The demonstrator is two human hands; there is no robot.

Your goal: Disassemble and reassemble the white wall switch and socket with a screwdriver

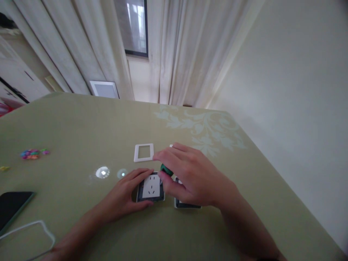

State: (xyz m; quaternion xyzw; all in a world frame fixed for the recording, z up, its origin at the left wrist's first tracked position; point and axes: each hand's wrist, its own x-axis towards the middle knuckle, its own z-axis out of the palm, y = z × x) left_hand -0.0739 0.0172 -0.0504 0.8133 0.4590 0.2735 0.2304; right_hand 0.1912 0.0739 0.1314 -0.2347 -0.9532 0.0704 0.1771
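Note:
A wall socket with a white face and dark surround lies on the table. My left hand grips it from the left, fingers along the far edge and thumb at the near edge. In my right hand is a screwdriver with a green handle, pinched between thumb and fingers. Its tip comes down at the socket's right side; the exact contact point is too small to make out. Partly under my right hand lies a second socket, mostly hidden. A white cover frame rests just beyond the first socket.
The green table meets a white wall on the right. At the left are small colourful pieces, a dark phone-like device and a white cable. Part of a white piece shows behind my right hand.

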